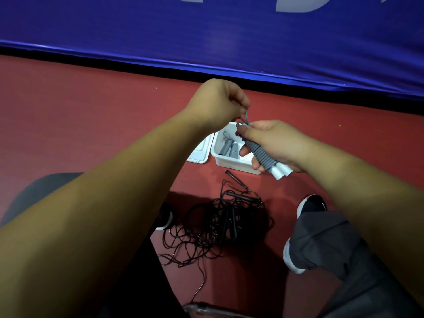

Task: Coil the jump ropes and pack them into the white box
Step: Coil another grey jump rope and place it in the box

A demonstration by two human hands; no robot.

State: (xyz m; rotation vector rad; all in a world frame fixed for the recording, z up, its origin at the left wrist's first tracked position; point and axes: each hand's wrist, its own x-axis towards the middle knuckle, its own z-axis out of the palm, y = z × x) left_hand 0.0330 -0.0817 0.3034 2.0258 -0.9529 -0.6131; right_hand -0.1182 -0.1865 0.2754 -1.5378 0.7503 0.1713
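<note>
- The right hand (273,143) is clenched around the two ribbed gray handles (261,154) of a gray jump rope, held side by side. Their white end caps stick out below the palm.
- The left hand (218,99) is raised just above the right hand, and its fingers (238,104) pinch a loop of the gray cord (246,117) that rises from the top of the handles.
- This rope is held in the air, above the right end of the white box (231,165).
- The white box sits open on the red floor (91,111). A second gray jump rope (229,146) lies inside it, handles together.
- A white lid (199,152) lies flat on the floor, touching or just beside the box's left wall; contact cannot be confirmed.
- A tangled heap of black jump ropes (220,223) lies on the floor nearer the person. One black handle (236,179) points toward the box.
- A black shoe (312,204) rests to the right of the heap.
- A blue banner (206,31) runs along the far edge of the floor.
</note>
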